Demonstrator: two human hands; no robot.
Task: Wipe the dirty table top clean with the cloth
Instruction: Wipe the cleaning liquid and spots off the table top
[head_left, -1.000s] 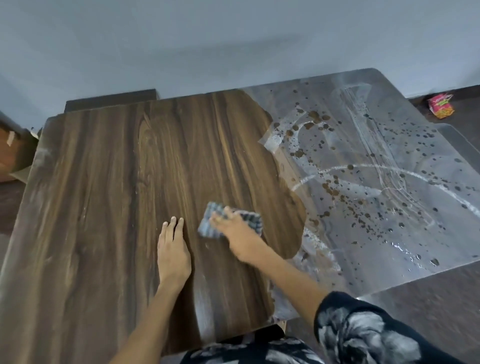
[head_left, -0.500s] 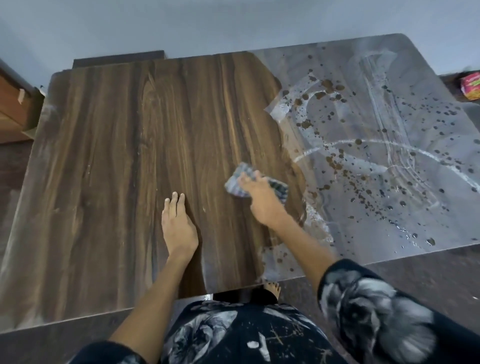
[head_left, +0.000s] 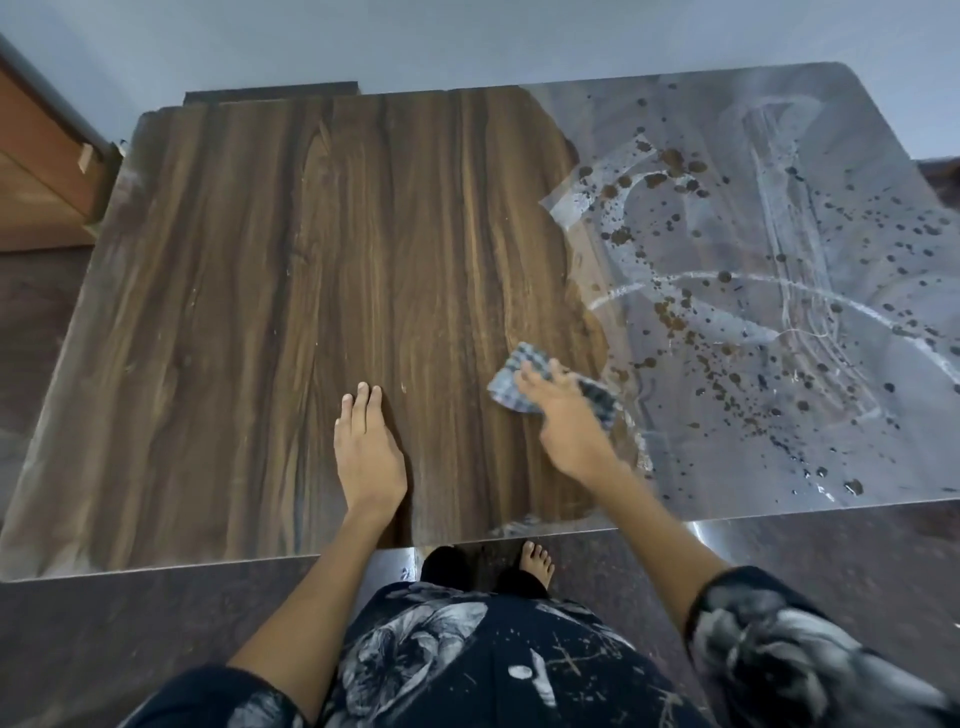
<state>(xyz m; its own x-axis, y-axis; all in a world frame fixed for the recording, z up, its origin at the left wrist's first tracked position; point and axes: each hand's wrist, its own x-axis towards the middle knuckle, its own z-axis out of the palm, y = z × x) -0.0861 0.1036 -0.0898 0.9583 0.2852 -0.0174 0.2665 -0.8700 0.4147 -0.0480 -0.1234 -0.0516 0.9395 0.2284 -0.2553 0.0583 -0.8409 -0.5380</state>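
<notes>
Mid-wipe: right hand (head_left: 569, 423) presses the checked cloth (head_left: 524, 376) flat-fingered at the clean wood's edge, left hand (head_left: 366, 447) resting flat on the table top (head_left: 260, 260), so next I'd push right into the brown splatter (head_left: 727, 374).

Table top (head_left: 291, 291): fills the middle, back edge against the wall (head_left: 467, 36). Cloth (head_left: 524, 382): on the table, right of centre, under the right hand (head_left: 569, 423). Left hand (head_left: 369, 457): flat on the table, left of the cloth, apart from it. Stains (head_left: 727, 312): across the right part, just beyond the cloth. Foot (head_left: 537, 561): on the floor (head_left: 104, 634) below the near edge.
</notes>
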